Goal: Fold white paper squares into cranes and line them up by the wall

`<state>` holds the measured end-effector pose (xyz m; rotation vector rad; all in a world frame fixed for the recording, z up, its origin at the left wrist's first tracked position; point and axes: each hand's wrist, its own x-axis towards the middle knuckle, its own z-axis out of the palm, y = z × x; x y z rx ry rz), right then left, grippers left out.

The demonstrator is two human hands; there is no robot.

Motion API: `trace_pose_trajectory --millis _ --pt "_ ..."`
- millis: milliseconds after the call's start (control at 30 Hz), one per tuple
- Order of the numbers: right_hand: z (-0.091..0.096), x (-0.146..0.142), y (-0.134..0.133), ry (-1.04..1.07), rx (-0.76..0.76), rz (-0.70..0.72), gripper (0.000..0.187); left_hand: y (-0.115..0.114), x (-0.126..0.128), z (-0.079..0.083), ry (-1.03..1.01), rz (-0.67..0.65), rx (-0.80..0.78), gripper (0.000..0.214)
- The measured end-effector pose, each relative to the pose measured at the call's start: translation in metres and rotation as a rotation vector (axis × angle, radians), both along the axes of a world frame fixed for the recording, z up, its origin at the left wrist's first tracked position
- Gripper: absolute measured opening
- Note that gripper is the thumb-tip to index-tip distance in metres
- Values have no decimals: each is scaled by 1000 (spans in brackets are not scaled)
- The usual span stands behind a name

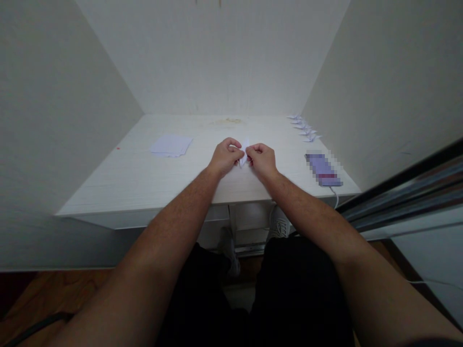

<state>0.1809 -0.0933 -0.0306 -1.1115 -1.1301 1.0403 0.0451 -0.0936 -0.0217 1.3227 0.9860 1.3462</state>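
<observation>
A small folded piece of white paper (245, 153) stands between my two hands near the middle of the white table (137, 178). My left hand (224, 156) pinches its left side with fingers curled. My right hand (263, 159) pinches its right side, fingers also closed. Both forearms reach in from the bottom of the view, and much of the paper is hidden by my fingers.
A stack of white paper sheets (171, 145) lies at the left of the table. Several small folded paper figures (304, 129) line the right rear by the wall. A blurred phone (323, 169) with a cable lies at the right front edge. Walls close in three sides.
</observation>
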Motion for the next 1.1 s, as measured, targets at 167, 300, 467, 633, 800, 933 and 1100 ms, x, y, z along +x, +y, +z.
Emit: trace_pose_trajectory --millis 167,300,467,633,800,933,1100 --pt "-1 -1 0 4 27 8 19 3 1 -1 4 42 -12 18" --pt "0 0 -1 -19 60 13 17 4 1 -1 9 60 -31 18" --pt "3 0 -4 -10 64 6 18 2 1 0 -9 40 -40 19" --pt "3 0 -6 0 61 19 22 2 0 0 -21 53 -38 20" --pt "4 1 -7 29 41 64 25 0 0 3 -32 52 -43 21" --pt "6 3 -8 46 8 124 24 -2 0 6 -45 33 -52 21" --pt "5 5 -8 31 9 168 23 -4 1 7 -38 42 -68 22"
